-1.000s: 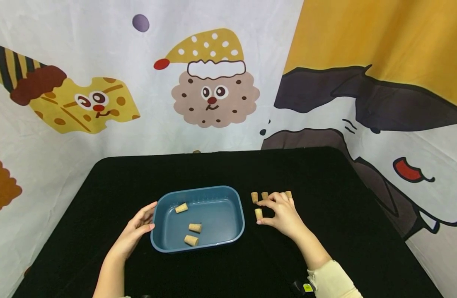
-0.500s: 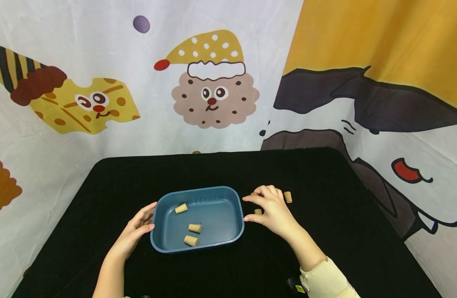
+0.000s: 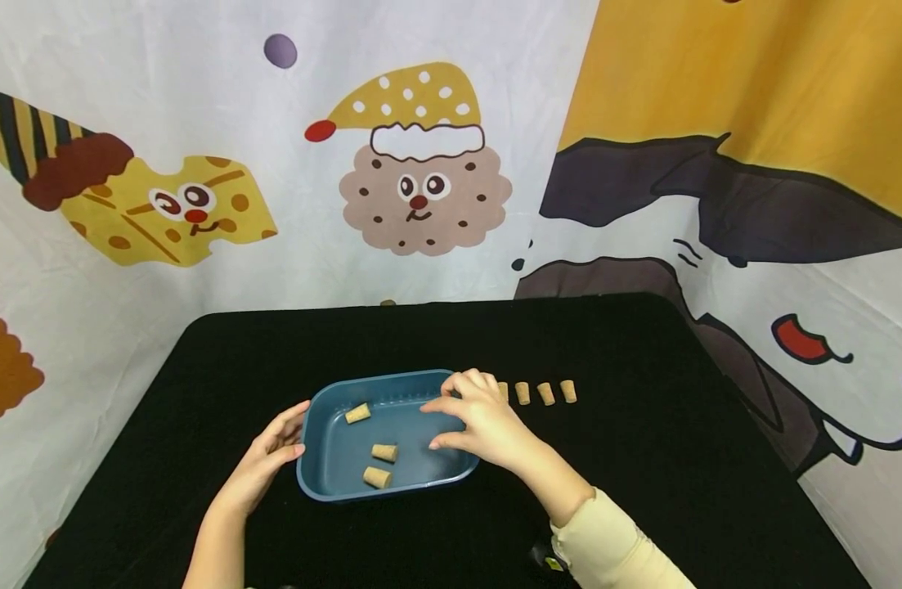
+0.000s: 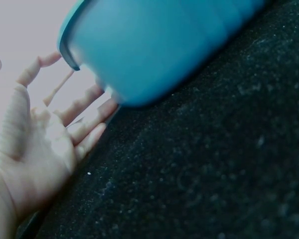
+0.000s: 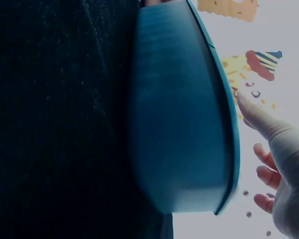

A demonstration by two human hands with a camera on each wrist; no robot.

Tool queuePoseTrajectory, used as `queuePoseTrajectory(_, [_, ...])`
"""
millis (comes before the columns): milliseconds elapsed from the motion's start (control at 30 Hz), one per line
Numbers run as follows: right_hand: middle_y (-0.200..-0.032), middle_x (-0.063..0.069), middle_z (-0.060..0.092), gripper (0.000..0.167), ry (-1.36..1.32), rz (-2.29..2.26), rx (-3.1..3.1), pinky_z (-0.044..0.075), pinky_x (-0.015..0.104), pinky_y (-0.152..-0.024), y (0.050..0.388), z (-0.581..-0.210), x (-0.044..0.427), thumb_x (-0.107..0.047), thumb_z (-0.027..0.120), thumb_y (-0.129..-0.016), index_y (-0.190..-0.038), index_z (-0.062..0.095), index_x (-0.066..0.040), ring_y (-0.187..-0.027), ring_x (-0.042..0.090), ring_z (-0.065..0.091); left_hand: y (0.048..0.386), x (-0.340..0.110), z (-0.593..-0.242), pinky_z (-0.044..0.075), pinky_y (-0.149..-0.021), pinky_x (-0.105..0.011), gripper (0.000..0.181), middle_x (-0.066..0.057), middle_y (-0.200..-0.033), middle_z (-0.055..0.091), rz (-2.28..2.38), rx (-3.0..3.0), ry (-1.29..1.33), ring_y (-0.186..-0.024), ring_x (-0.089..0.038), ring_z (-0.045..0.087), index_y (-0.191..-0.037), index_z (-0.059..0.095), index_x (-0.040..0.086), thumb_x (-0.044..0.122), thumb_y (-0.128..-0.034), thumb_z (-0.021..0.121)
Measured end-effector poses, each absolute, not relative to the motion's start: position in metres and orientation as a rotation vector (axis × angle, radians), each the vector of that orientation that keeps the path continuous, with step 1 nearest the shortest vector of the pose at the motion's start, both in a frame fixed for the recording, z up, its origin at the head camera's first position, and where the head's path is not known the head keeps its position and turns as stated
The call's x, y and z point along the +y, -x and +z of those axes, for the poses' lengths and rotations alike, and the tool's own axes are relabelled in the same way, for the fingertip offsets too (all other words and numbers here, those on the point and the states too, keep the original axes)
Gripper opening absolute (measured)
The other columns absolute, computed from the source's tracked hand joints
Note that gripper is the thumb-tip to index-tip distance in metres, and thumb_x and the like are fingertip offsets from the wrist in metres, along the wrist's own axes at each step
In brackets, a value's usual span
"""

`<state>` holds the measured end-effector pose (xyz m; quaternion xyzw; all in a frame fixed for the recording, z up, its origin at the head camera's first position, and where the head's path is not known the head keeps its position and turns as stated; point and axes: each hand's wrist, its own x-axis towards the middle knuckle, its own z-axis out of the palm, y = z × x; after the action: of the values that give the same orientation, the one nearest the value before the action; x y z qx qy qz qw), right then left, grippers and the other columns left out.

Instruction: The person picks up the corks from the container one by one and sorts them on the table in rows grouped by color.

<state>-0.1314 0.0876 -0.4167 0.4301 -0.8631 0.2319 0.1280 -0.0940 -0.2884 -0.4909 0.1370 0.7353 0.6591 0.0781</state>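
My left hand [image 3: 262, 458] is at the left end of a blue plastic tray [image 3: 392, 491]. In the left wrist view, its fingertips [image 4: 92, 92] touch the tray's outer wall and the hand does not wrap round it. My right hand [image 3: 483, 421] hovers over the tray's right side, thumb and index finger spread, with nothing visible between them. Inside the tray lie three corks: one at upper left [image 3: 358, 413], two lower [image 3: 384, 452], [image 3: 378, 477]. To the right, several corks [image 3: 545, 394] stand in a row, the leftmost cork [image 3: 503, 391] partly behind my right hand.
A black cloth [image 3: 642, 491] covers the table. Behind it hangs a pale curtain [image 3: 289, 270] with cartoon prints. A small dark object [image 3: 546, 558] with a yellow-green mark is by the right sleeve [image 3: 612, 548].
My right hand has moved left from the corks to over the tray, its thumb and index finger still apart. The cork in front of the row is now out of sight. My left hand stays put.
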Motion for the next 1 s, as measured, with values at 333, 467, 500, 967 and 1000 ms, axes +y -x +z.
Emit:
queuePoseTrajectory(333, [-0.111,-0.007,0.050,0.042,-1.437,0.562,-2.585,0.034,0.036,-0.094,0.135,-0.424,0.050,-0.047,0.071,-0.082,-0.119,0.067,-0.028,-0.104,0.014,0.043,0.092,-0.289,-0.492,0.044,-0.092,-0.029,0.056,-0.026,-0.144,0.037,1.972,2.206,-0.405,-0.119,-0.012,0.052,-0.149,0.027,0.007,0.006,-0.0964,0.047])
queuePoseTrajectory(467, [-0.107,-0.010,0.049,0.040,-1.543,0.481,-2.557,0.034,0.031,-0.092,0.138,-0.428,0.038,-0.047,0.071,-0.081,-0.117,0.068,-0.030,-0.101,0.012,0.043,0.093,-0.289,-0.491,0.044,-0.093,-0.029,0.057,-0.024,-0.144,0.038,1.983,2.195,-0.416,-0.119,-0.012,0.052,-0.149,0.027,0.006,0.006,-0.0961,0.047])
queuePoseTrajectory(500, [-0.106,-0.010,0.049,0.039,-1.569,0.455,-2.546,0.034,0.029,-0.091,0.139,-0.429,0.036,-0.046,0.072,-0.081,-0.117,0.068,-0.031,-0.101,0.011,0.043,0.093,-0.289,-0.491,0.044,-0.093,-0.029,0.056,-0.024,-0.144,0.038,1.986,2.192,-0.420,-0.119,-0.013,0.052,-0.149,0.027,0.006,0.006,-0.0961,0.047])
queuePoseTrajectory(967, [-0.109,-0.013,0.047,0.041,-1.877,0.309,-2.543,0.030,0.018,-0.084,0.158,-0.440,0.011,-0.037,0.075,-0.080,-0.120,0.065,-0.038,-0.096,0.003,0.038,0.094,-0.289,-0.492,0.044,-0.093,-0.029,0.057,-0.021,-0.144,0.039,1.982,2.195,-0.404,-0.120,-0.012,0.052,-0.149,0.028,0.007,0.006,-0.0961,0.048])
queuePoseTrajectory(1000, [-0.108,-0.013,0.047,0.041,-1.889,0.308,-2.548,0.029,0.018,-0.084,0.159,-0.440,0.010,-0.036,0.075,-0.081,-0.120,0.065,-0.038,-0.096,0.003,0.038,0.094,-0.289,-0.492,0.044,-0.093,-0.029,0.057,-0.021,-0.144,0.039,1.982,2.194,-0.407,-0.120,-0.012,0.051,-0.149,0.027,0.007,0.006,-0.0961,0.048])
